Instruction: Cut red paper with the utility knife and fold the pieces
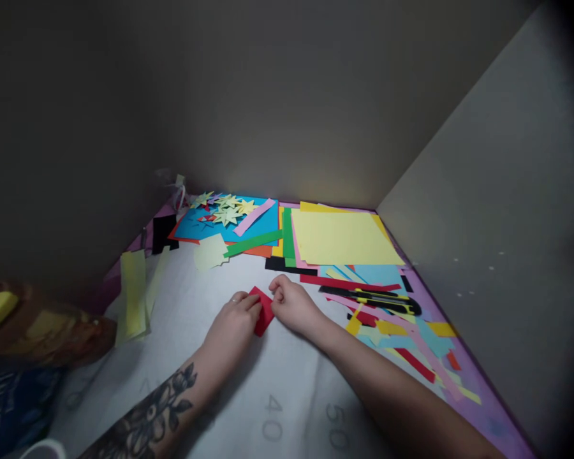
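A small red paper piece (266, 313) lies on the white sheet between my hands, its edges straight like a folded square. My left hand (236, 322) rests on its left side, fingers pressing it down. At its right edge, my right hand (294, 305) is closed, with thumb and fingertips drawn together at the paper. Whether the paper has several layers is hard to tell. Beyond my hands lie a pale cream paper square (211, 251) and a green paper strip (253, 243).
Folded paper stars (227, 215) sit on blue paper (186, 224) at the back. Yellow sheets (347, 237) are stacked at back right. A utility knife (370, 298) lies among paper scraps (423, 341) on the right. Pale strips (134, 293) and a brown package (52, 325) are left. Walls enclose the table.
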### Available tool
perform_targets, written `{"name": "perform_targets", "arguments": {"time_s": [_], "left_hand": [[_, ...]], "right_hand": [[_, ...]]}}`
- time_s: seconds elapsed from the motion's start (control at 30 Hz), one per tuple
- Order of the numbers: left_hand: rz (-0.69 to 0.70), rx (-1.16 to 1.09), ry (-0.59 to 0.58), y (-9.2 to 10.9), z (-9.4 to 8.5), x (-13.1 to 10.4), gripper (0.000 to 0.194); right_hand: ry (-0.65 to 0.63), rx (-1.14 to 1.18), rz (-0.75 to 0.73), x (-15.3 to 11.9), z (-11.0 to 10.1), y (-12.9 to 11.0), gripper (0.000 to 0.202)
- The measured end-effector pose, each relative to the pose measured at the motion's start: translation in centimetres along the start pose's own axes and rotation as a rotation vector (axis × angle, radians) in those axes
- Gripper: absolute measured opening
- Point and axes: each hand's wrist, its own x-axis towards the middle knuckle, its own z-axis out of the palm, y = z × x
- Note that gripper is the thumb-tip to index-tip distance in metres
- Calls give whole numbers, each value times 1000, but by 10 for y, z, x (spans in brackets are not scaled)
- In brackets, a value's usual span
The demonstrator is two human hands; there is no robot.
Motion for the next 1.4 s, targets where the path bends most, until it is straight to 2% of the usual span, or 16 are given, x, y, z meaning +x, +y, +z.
{"name": "perform_targets", "arguments": {"time_s": [0.13, 0.23, 0.3, 0.37, 0.57, 0.67, 0.77, 0.9, 1.0, 1.13, 1.27, 1.4], "left_hand": [[-66, -9, -50, -5, 10, 2, 25], [-86, -71, -41, -13, 16, 2, 23], [-95, -109, -19, -14, 18, 1, 21], [-115, -109, 2, -13, 17, 0, 20], [-187, 209, -23, 4, 3, -3, 22], [-188, 249, -38, 7, 0, -6, 27], [-173, 198, -49, 3, 1, -11, 49], [-129, 113, -133, -11, -1, -17, 82], [-81, 65, -161, -20, -5, -21, 96], [-58, 47, -168, -21, -8, -24, 90], [-57, 105, -198, -14, -6, -26, 79], [-59, 122, -175, -12, -3, -28, 80]], "right_hand": [[-10, -109, -41, -2, -4, -4, 32], [29, -212, -203, -7, -8, -6, 22], [14, -258, -326, -12, -11, -5, 16], [-22, -286, -388, -16, -11, -3, 16], [-3, -336, -369, -20, -7, -1, 11], [16, -410, -313, -22, -5, -4, 7], [15, -474, -257, -24, -3, -8, 11], [2, -488, -209, -26, 1, -12, 35], [-11, -508, -193, -27, 5, -14, 52], [-11, -541, -209, -32, 11, -17, 65], [-21, -474, -272, -37, 9, -17, 54], [-40, -211, -483, -34, 5, -17, 40]]}}
